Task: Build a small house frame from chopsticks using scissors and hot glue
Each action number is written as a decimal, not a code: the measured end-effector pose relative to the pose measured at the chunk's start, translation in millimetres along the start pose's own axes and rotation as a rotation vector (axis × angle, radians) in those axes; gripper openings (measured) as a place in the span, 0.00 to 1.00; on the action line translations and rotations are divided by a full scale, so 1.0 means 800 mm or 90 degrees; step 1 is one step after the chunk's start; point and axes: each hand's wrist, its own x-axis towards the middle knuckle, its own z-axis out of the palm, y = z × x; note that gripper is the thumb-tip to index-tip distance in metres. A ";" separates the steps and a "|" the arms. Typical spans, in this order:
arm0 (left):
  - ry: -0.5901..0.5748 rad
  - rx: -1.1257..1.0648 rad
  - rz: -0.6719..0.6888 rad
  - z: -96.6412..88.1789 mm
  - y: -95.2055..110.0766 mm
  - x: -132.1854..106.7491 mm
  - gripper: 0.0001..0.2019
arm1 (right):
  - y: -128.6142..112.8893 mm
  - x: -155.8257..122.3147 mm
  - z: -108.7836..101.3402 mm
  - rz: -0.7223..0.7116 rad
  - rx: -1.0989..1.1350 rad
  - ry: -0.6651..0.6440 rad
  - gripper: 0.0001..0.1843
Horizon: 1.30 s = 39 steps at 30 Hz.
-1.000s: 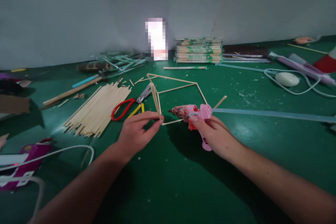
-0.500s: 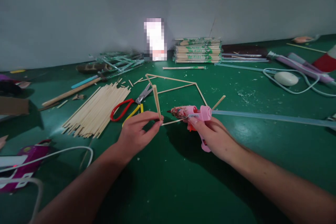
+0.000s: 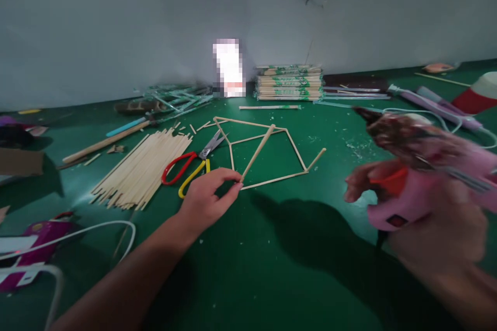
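Note:
My left hand (image 3: 207, 198) pinches the near end of a wooden stick (image 3: 257, 152) at the front corner of a flat frame of thin sticks (image 3: 295, 146) lying on the green table (image 3: 248, 248). The stick slants up and to the right over the frame. My right hand (image 3: 438, 227), blurred by motion, is raised at the right and grips a pink hot glue gun (image 3: 404, 194), its dirty nozzle pointing up and left, well away from the frame.
Red and yellow handled scissors (image 3: 186, 168) lie left of the frame beside a pile of loose sticks (image 3: 145, 165). Wrapped stick bundles (image 3: 289, 81) sit against the wall. A purple glue gun (image 3: 31, 248) with a white cord lies at the near left. Cables and a white oval object are at the right.
My right hand has lifted the glue gun off the frame and swung it up to the right. The stick in my left hand has tipped from nearly upright to slanting right.

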 end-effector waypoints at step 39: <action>-0.084 0.035 0.004 0.009 0.002 0.012 0.06 | 0.052 0.005 -0.054 0.090 0.002 -0.143 0.15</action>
